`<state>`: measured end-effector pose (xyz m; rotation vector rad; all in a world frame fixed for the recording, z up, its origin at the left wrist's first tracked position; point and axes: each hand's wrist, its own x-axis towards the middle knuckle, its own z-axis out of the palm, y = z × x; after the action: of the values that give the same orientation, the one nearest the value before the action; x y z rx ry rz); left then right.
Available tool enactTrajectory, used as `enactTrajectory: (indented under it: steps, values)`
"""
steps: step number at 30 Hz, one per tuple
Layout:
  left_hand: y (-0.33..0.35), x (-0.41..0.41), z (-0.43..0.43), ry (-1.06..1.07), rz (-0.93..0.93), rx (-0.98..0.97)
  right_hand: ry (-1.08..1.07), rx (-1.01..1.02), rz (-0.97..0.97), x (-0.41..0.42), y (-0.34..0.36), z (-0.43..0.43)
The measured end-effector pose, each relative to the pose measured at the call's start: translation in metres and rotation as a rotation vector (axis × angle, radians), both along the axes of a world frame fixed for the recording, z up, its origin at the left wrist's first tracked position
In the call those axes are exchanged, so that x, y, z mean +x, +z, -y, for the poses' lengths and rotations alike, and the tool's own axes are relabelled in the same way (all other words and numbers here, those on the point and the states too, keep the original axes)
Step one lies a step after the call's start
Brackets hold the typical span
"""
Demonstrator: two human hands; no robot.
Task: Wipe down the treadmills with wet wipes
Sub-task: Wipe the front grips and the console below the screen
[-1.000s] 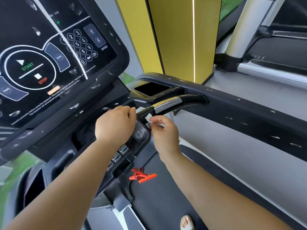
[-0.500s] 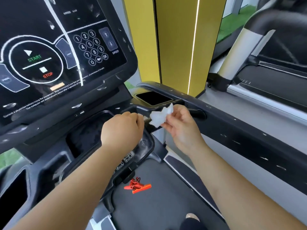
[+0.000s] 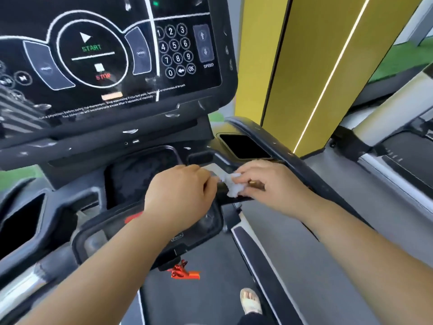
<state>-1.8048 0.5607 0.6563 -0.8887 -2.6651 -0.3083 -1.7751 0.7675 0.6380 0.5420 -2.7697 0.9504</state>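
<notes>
your right hand [image 3: 269,186] pinches the crumpled wet wipe [image 3: 234,186] against the handlebar [image 3: 225,200] | your left hand [image 3: 180,193] curls round that handlebar, just beside the wet wipe

console [image 3: 105,55]: cut off by top and left edges
print [image 3: 112,106]: blurred, unreadable
wipe [image 3: 233,187]: mostly buried in right hand [image 3: 271,184], only a crumpled edge showing
bar [image 3: 234,200]: largely covered by wipe and right hand
left hand [image 3: 180,195]: fingertips curled under, out of sight; hold on anything unclear
clip [image 3: 185,273]: smeared, shape unclear
foot [image 3: 250,301]: heel end covered by dark cloth
</notes>
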Motion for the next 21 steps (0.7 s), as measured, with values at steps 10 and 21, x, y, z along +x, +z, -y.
enactTrajectory:
  steps: [10,21]
  values:
    - [-0.002,0.004,-0.008,0.352,0.022,0.084,0.327,-0.029,0.335,-0.071,0.027,0.026]
    - [-0.004,0.003,-0.028,0.484,0.059,0.003,0.548,0.297,0.651,-0.113,0.026,-0.035]
